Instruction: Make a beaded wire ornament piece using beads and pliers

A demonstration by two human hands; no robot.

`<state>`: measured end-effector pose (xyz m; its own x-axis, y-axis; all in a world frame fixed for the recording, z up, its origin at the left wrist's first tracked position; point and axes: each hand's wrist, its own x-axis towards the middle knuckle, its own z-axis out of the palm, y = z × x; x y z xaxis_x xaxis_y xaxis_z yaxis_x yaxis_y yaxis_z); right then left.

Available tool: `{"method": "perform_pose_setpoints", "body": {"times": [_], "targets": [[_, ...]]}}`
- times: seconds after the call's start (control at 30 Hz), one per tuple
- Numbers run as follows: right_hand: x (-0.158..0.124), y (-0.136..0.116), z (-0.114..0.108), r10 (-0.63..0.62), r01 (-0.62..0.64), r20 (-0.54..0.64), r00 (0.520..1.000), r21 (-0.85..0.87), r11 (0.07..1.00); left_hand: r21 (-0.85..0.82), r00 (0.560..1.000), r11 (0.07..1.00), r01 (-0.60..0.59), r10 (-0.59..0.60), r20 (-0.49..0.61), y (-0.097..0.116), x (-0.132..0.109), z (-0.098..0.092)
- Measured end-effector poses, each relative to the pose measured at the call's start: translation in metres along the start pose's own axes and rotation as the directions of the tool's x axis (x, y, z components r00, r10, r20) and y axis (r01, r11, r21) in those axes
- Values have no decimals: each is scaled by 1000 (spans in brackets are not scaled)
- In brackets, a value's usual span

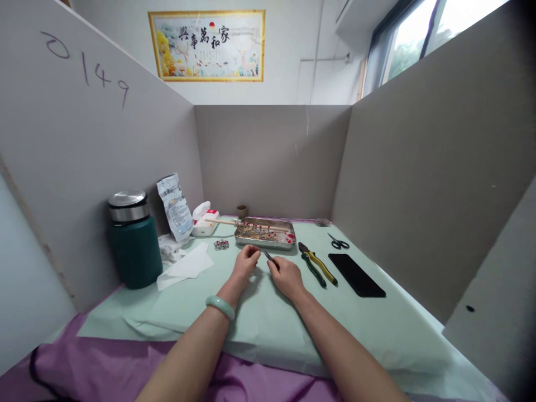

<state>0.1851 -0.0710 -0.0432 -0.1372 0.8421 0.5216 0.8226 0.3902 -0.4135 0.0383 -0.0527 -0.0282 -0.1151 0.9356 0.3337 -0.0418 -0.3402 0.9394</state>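
My left hand [246, 262], with a pale green bangle [220, 307] on its wrist, is closed in a pinch near the middle of the table. Whatever sits between its fingertips is too small to make out. My right hand [288, 276] grips a slim pointed metal tool [268, 255], tweezers or small pliers, its tip angled toward the left fingertips. Just beyond both hands lies a metal tray [263, 244] of red, gold and clear beads, with a thin wooden stick [224, 221] across it. A small heap of beads [221, 244] rests left of the tray.
Green-and-yellow pliers [317, 265], black scissors [338, 242] and a black phone [357, 274] lie to the right. On the left stand a dark green thermos [134, 245], a silver pouch [175, 206], a tissue pack [206, 223] and white paper [188, 267]. Grey partitions [272, 156] enclose the table.
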Motion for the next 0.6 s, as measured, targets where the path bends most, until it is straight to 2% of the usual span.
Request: {"method": "perform_pose_setpoints", "body": {"times": [0.23, 0.6], "targets": [[1, 0, 0, 7, -7, 3, 1000, -5, 1000, 62, 999, 997, -40, 40, -10, -4, 4, -1], [1, 1, 2, 6, -6, -2, 1000, -15, 1000, 88, 999, 996, -25, 27, -27, -13, 6, -2]]}}
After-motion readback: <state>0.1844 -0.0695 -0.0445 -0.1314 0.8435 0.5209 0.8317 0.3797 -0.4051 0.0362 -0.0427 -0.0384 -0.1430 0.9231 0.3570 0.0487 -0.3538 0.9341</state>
